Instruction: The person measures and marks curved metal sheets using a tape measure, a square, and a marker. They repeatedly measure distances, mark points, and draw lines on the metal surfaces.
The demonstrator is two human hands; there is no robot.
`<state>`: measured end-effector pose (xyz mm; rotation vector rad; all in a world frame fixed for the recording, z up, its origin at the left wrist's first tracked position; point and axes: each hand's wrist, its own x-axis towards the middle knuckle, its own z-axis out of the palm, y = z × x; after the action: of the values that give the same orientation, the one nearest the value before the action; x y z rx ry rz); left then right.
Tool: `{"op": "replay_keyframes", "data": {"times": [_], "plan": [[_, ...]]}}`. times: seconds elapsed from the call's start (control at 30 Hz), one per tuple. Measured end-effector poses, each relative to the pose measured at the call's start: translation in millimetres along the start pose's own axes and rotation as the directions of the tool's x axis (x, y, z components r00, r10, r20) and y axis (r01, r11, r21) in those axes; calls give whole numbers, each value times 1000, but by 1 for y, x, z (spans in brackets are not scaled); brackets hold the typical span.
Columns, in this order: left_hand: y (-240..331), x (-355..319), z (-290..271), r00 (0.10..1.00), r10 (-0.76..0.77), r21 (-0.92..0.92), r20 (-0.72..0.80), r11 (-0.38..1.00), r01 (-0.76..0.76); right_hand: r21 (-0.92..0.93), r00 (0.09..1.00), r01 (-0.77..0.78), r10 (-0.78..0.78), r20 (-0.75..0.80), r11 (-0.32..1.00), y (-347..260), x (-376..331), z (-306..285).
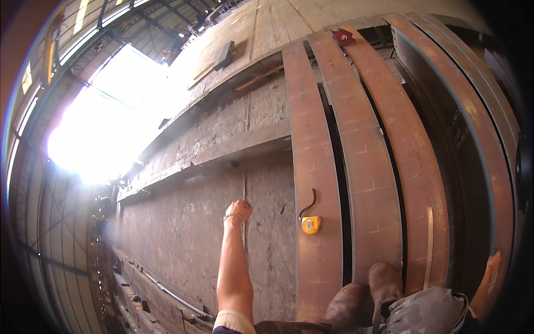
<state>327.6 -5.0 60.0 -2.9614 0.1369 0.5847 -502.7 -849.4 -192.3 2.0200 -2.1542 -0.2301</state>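
My left hand [239,210] is stretched forward over the dark floor, left of the steel beams. Its fingers are curled closed; whatever they hold, if anything, is hidden. A bracelet circles that wrist. My right hand [494,260] is at the far right, by the edge of a steel beam [473,106]; its fingers are too small to read. A yellow tape measure [310,225] with a dark strap lies on the leftmost beam [311,150], to the right of my left hand. Short pale marks cross several beam faces.
My brown boots [346,303] stand on the beams, which have dark gaps between them. A thin yellowish strip [429,245] lies along one beam. A red angular tool [343,37] sits at the far end. A raised steel ledge [211,158] crosses the floor; bright light enters far left.
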Motion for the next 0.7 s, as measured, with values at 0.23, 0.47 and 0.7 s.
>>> {"op": "replay_keyframes", "data": {"times": [0.23, 0.47, 0.7], "plan": [[8, 4, -1, 1000, 19, 14, 6, 1000, -19, 45, 997, -70, 70, 17, 997, -4, -5, -6], [15, 7, -1, 999, 36, 14, 8, 999, -36, -76, 992, -91, 97, 86, 993, -1, -11, -13], [18, 7, -1, 998, 63, -6, -11, 998, -63, 19, 1000, 9, -9, -18, 1000, -4, -17, -19]]}}
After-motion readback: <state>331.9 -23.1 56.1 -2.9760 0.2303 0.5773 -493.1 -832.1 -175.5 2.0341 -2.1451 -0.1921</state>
